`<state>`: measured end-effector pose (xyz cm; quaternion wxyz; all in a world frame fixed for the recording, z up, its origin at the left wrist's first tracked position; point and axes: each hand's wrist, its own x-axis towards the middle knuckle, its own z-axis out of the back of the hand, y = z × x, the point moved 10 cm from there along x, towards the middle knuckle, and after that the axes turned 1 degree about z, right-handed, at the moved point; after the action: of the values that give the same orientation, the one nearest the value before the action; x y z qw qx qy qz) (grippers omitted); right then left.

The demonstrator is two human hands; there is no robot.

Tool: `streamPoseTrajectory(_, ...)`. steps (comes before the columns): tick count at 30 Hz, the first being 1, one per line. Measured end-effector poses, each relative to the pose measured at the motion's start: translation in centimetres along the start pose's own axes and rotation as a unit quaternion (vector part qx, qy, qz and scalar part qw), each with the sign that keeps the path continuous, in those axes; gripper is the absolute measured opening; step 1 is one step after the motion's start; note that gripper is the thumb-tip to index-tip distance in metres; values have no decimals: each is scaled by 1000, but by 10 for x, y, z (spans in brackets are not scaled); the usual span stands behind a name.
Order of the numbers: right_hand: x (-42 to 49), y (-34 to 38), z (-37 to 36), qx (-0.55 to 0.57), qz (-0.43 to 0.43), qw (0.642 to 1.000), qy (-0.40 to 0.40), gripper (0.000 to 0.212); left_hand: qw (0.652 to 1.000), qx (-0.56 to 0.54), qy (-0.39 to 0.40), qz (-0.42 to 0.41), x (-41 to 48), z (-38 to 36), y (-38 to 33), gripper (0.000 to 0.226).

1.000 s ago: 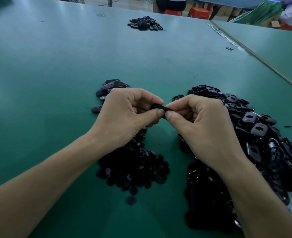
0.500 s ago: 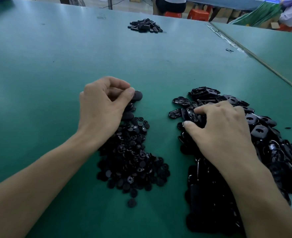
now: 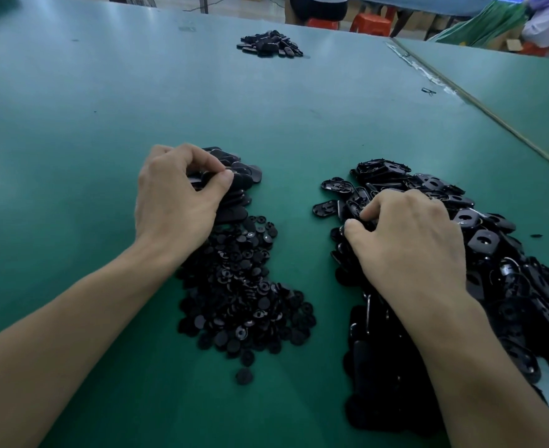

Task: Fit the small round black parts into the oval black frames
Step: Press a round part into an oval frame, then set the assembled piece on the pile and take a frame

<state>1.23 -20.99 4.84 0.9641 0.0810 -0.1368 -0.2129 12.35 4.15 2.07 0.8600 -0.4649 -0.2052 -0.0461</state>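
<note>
My left hand [image 3: 176, 198] is over a small stack of black oval pieces [image 3: 244, 181] left of centre, its thumb and forefinger pinching one piece on top of it. Just nearer than the stack lies a heap of small round black parts [image 3: 240, 286]. On the right, my right hand [image 3: 408, 244] rests on a large pile of oval black frames [image 3: 492, 250]. Its fingers curl into the pile's left edge, and thumb and forefinger close on one frame there. The palm hides most of that frame.
The green table [image 3: 72, 124] stretches far ahead, with another small pile of black parts [image 3: 269, 45] near its far edge. A seam [image 3: 492, 116] runs diagonally at the right, beside a tiny black bit [image 3: 428, 91]. People and red stools [image 3: 370, 22] are beyond the table.
One second ago both hands held one frame together at the centre. My left hand carried it away to the small stack; my right hand dropped onto the frame pile.
</note>
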Motion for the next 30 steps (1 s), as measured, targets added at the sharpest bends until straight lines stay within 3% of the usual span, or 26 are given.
streamPoseTrajectory(6,4,0,10,18,14,998,-50,17,1000,-17,-13,-2,0,2,-3,14)
streamPoseTrajectory(9,2,8,18,82,67,990,-95,15,998,-49,-7,-37,-6,2,-20,20)
streamPoseTrajectory(12,-2,26,12,252,133,957,-43,10,984,-147,38,-97,-22,-5,-47,10)
streamPoseTrajectory(16,-11,48,6,333,198,922,0,10,964,-213,98,-126,-36,-15,-67,9)
streamPoseTrajectory(30,-3,33,-9,481,119,867,48,8,928,-299,214,-63,-37,-38,-62,12)
